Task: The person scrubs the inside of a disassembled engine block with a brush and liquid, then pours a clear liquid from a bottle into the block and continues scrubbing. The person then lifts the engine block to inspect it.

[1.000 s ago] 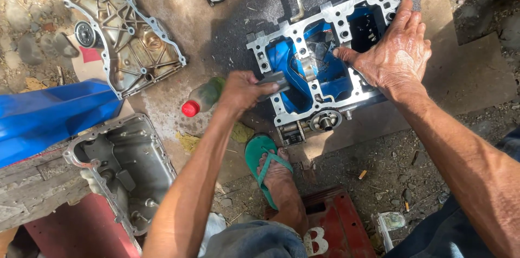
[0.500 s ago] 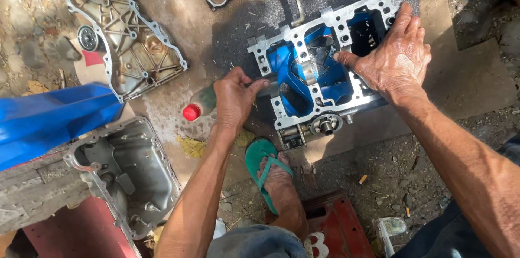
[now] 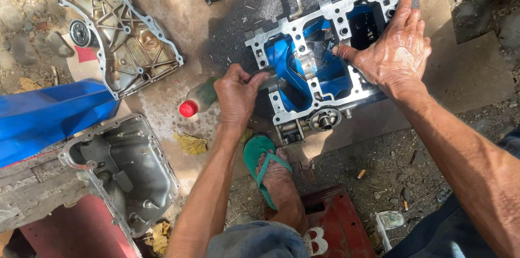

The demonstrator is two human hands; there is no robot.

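Engine block lies between left hand and right hand.

Few pkgs/labels here, no screens.

Plastic bottle, approx center-left, lying on its side: red cap at its 8 o'clock end, greenish clear body running toward 2 o'clock, partly hidden under the left hand.

Red metal box/stand at 6 o'clock: flat red panel w/ a big white painted mark near its 9 o'clock edge, just beside the sandalled foot.

Crumpled wrapper/pkg at approx 5 o'clock on the dirt: small, pale whitish-green, print too small to tell.

Red flat patch at 10 o'clock, beside the grey cover casting; may be a tag or card, can't tell.
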